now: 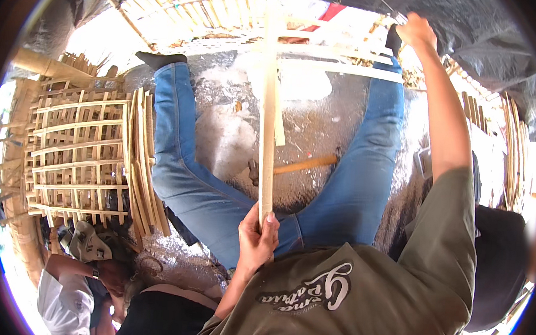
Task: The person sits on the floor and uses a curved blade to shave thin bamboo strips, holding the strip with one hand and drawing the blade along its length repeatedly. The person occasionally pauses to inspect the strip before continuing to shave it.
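My left hand point(258, 237) is closed round the near end of a long pale bamboo strip point(268, 137), which runs straight away from my lap between my legs. Several thinner pale slats point(346, 69) lie crosswise at its far part, reaching over my right shin. My right arm is stretched far forward and raised. At its end my right hand point(417, 31) is closed on a thin metal tool point(397, 15); its exact kind does not show. A hammer with a wooden handle point(307, 165) lies on the ground between my thighs, its head partly behind the strip.
At the left stands a stack of woven bamboo lattice panels point(78, 151), with loose bamboo slats point(147, 167) beside it. A person with a cap point(88, 243) sits at the lower left. Dark plastic sheeting point(499, 43) hangs at the upper right. Someone in black point(499, 264) is at the right.
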`<state>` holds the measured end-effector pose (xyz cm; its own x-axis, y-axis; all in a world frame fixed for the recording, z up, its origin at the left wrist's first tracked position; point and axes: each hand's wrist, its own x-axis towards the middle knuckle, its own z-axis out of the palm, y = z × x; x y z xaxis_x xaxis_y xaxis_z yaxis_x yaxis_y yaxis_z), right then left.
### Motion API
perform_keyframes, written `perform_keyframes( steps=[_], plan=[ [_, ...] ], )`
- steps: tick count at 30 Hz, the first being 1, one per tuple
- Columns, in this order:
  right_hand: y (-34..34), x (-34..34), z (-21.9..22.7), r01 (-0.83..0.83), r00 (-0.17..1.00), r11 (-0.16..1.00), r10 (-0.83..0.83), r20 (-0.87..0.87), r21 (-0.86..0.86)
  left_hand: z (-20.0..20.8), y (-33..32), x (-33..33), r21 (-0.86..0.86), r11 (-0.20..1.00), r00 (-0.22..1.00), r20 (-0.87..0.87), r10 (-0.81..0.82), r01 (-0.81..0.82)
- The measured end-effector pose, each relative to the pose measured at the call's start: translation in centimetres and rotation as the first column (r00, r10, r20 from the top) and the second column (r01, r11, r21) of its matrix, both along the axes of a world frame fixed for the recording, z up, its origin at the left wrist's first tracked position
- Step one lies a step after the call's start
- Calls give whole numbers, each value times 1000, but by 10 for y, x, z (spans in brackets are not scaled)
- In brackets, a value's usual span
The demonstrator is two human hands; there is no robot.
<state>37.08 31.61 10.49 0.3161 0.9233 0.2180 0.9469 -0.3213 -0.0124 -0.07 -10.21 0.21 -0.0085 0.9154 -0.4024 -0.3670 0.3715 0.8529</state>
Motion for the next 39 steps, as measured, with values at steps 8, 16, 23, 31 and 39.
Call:
perform_keyframes(
  steps=[8, 16, 23, 31, 39],
  plan=[
    [-33, -20, -29, -247, 949, 966, 257, -183, 74, -13, 0, 2, -45, 995, 995, -22, -93, 91],
    [-102, -95, -26, -574, 819, 819, 574, 2, -12, -8, -5, 11, -22, 994, 941, -322, -108, 107],
    [-89, -86, -14, -481, 876, 876, 482, 22, -45, -5, -17, 11, 79, 976, 889, -434, -148, 201],
    [-80, -74, -16, -442, 886, 890, 453, 96, -114, -6, -13, 13, 51, 972, 901, -389, -191, 228],
    [-16, -40, -47, -255, 958, 961, 266, 104, -106, 8, -23, 7, 132, 941, 840, -501, -208, 312]
  ],
)
